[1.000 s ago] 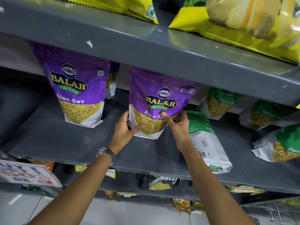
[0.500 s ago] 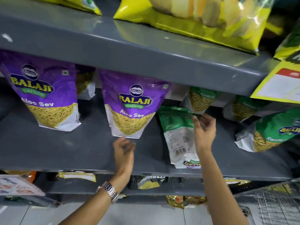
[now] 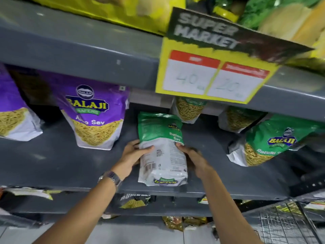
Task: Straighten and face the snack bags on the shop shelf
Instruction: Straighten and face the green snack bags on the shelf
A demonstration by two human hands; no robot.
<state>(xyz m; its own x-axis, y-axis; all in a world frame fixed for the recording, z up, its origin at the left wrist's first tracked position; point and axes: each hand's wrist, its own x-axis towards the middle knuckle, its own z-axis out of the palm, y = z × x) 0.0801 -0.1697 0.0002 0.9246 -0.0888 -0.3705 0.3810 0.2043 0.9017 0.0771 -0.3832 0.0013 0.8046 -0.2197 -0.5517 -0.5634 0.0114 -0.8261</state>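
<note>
Green-and-white foil, the fallen Ratlami Sev bag [image 3: 162, 150], lies flat on the grey shelf [image 3: 52, 161] with its back panel and barcode facing up and its lower end close to the shelf's front edge. The left hand [image 3: 131, 155] clasps the bag's left edge, thumb over the printed panel, and the right hand [image 3: 192, 158] clasps the right edge; both grips are clenched on this one bag, and neither carries anything else. A metal wristwatch [image 3: 110, 178] sits on the left wrist. Just to the left, the purple Aloo Sev bag [image 3: 95, 117] stands upright with its front toward the aisle, and a second purple bag [image 3: 12, 118] stands further left, partly cut off by the frame; this section appears to be finished. To the right, the slumped green bag [image 3: 269, 140] leans over at an angle, and two more green bags [image 3: 190, 108] [image 3: 241, 118] sit tilted at the back under the yellow price sign [image 3: 214, 73]. Judged from this layout, the task is roughly half complete: the held bag still requires standing up and turning front-out, and the green bags to the right remain to be straightened.
</note>
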